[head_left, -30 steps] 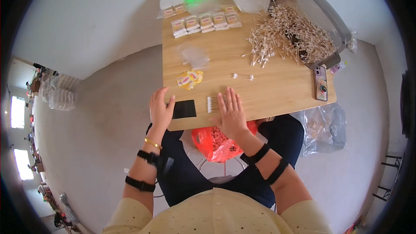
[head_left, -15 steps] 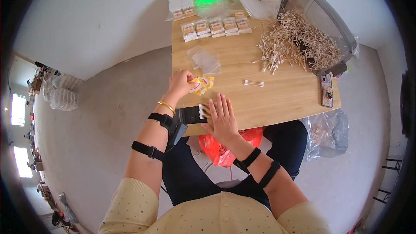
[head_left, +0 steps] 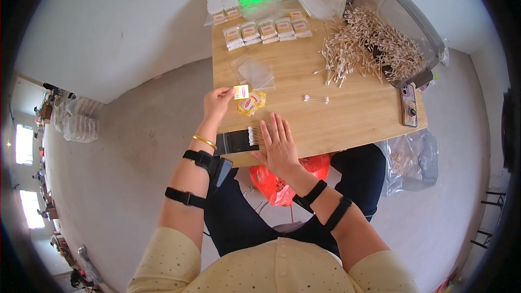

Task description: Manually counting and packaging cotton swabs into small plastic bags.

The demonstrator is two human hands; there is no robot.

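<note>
Between its thumb and fingers my left hand pinches a small yellow and white card. Just below that card lies a loose pile of similar yellow cards. My right hand rests flat, fingers stretched out, over a row of cotton swabs; their white tips show left of the fingers, and the rest is partly covered. The swabs lie by a black sheet or pouch at the table's near edge. Several loose swabs sit apart to the right. Clear flat bags lie beyond the cards.
A grey translucent bin lies tipped at the right, with a heap of swabs spilling out. Packed swab bags stand in a row at the back. A phone lies near the right edge. A red bag hangs below the table.
My left hand has lifted a yellow card off the pile and moved slightly left with it. My right hand stays flat on the swabs. The view has shifted a little.
</note>
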